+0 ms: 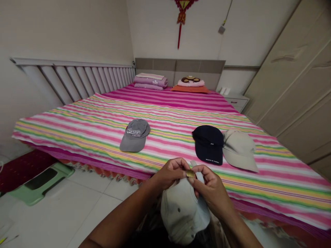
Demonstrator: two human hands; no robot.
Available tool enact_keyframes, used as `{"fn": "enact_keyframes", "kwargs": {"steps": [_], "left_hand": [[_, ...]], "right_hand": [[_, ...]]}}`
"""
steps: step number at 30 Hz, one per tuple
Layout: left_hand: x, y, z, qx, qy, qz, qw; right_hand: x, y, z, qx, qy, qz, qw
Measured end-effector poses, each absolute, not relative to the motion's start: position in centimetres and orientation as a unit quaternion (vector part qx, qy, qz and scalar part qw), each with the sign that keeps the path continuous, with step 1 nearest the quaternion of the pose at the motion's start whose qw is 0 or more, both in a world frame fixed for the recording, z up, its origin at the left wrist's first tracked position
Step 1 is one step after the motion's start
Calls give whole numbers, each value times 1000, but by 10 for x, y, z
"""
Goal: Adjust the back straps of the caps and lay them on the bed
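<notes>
A pale cap [178, 206] rests at my lap, its back opening and strap turned up toward me. My left hand [173, 172] pinches the brass-coloured strap buckle [190, 173] from the left. From the other side, my right hand [210, 184] closes its thumb and fingers on the strap beside that buckle. On the bed ahead lie a grey cap [136, 134] with white lettering, a dark navy cap [209, 143] and a beige cap [239, 148]. The navy and beige caps touch each other; the grey one sits apart to the left.
The bed [165, 144] wears a striped sheet. Folded purple bedding [151, 82] and a pink and orange stack [190, 85] lie by the headboard [160, 65]. A green stool [42, 182] stands on the floor at left; a nightstand [236, 101] and wardrobe [292, 79] are at right.
</notes>
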State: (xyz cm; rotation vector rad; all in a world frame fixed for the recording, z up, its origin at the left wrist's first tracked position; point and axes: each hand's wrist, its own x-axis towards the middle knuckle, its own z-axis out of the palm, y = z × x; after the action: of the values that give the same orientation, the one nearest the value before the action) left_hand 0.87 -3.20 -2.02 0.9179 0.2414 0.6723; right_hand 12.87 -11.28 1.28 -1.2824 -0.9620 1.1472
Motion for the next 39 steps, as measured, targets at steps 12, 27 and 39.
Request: {"fn": "enact_keyframes", "kwargs": {"steps": [12,27,39], "left_hand": [[-2,-23,-24,411,172,357,821],[-3,-19,-22,389,143,289,863],[-4,-19,-24,376,124,289,872]], "right_hand": [[150,-114,13,-502,-424,456,600],[161,-115,14,-515,-416,505,554],[149,-107,14,-549,-443,482,520]]}}
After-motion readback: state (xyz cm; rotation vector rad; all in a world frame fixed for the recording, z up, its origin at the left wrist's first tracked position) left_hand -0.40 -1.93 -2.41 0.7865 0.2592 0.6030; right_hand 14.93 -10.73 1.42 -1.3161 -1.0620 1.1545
